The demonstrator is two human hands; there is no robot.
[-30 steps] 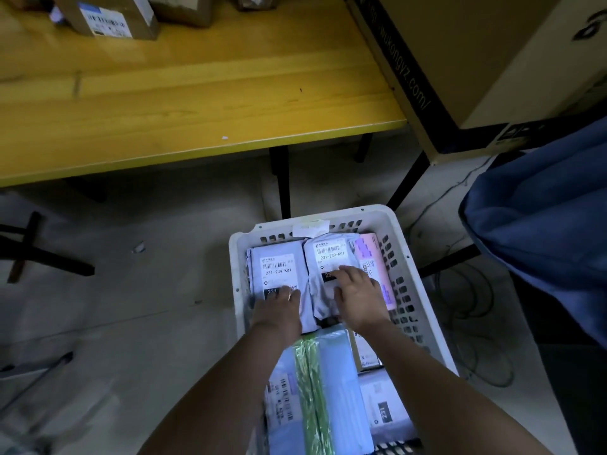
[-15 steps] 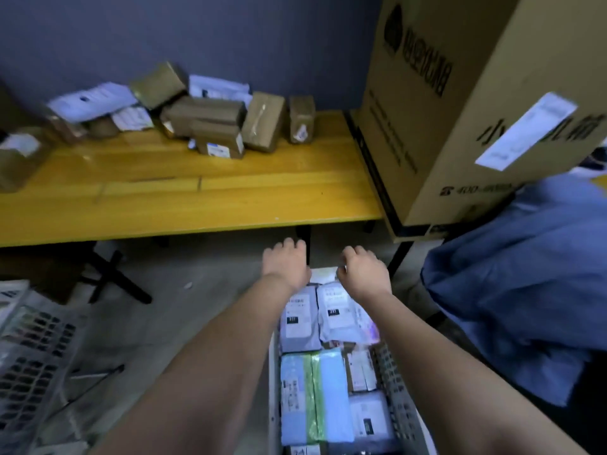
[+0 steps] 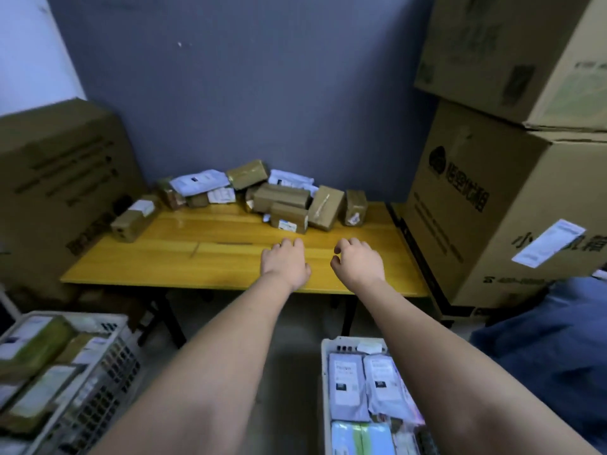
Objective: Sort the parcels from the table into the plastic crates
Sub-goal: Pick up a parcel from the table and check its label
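Both hands, left [image 3: 285, 262] and right [image 3: 358, 261], have risen from the crate [image 3: 325, 372] and hover empty, loosely curled, over the table [image 3: 197, 257]; I fear a hasty grab toppling the far pile [image 3: 282, 200].

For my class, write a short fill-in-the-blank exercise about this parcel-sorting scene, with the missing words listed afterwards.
1. Both hands, left and right, reach out over the ____ table.
2. The unsorted parcels are piled against the ____.
3. Neither hand holds a ____.
4. The crate below the right arm holds parcels wrapped in ____, not cardboard.

Missing words: yellow; wall; parcel; plastic
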